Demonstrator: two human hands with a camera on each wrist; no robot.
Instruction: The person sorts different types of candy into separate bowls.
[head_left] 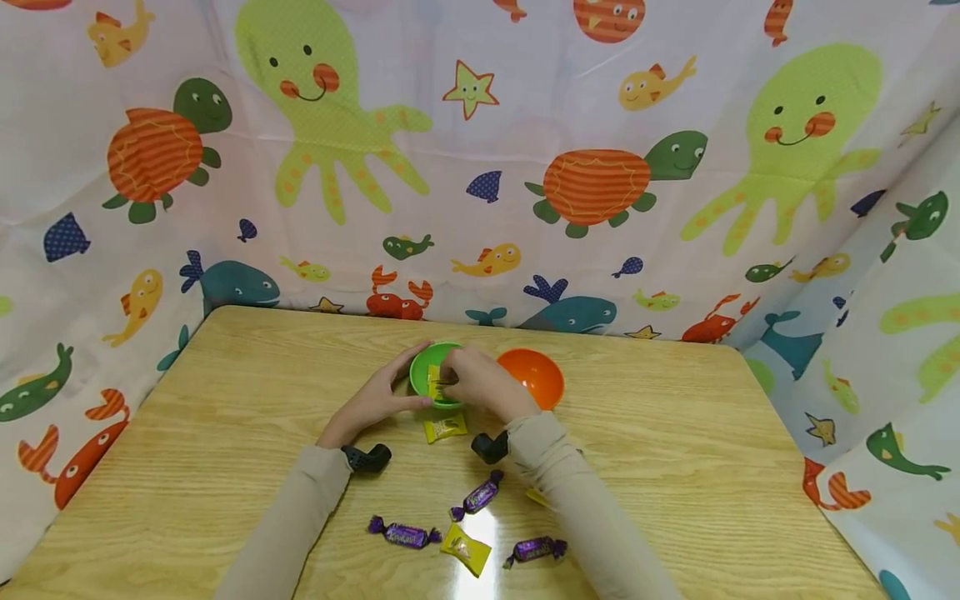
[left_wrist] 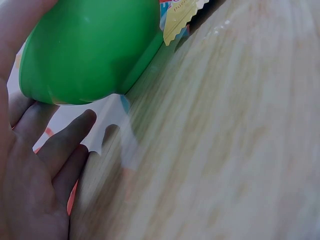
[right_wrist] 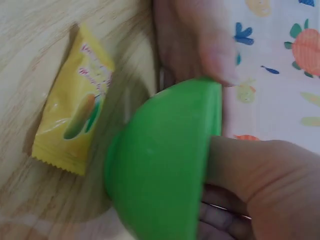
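My left hand (head_left: 381,394) holds the green bowl (head_left: 417,386) from its left, with the thumb at the near side and the fingers round the far side. Inside the bowl is a yellow wrapped candy (head_left: 433,379). Over the bowl, my right hand (head_left: 483,382) reaches in with bent fingers that meet the candy's right edge; the fingertips are partly hidden. In the right wrist view, the thumb dips behind the green bowl's rim (right_wrist: 165,160). Another yellow candy (head_left: 446,428) lies on the table just in front of the bowl, and appears large beside it in the right wrist view.
An orange bowl (head_left: 542,375) stands right of the green one, partly behind my right hand. Purple wrapped candies (head_left: 405,534) and a yellow candy (head_left: 467,549) lie nearer on the wooden table (head_left: 675,450). A yellow piece (head_left: 537,497) shows beside my right sleeve. A patterned curtain (head_left: 465,150) hangs behind.
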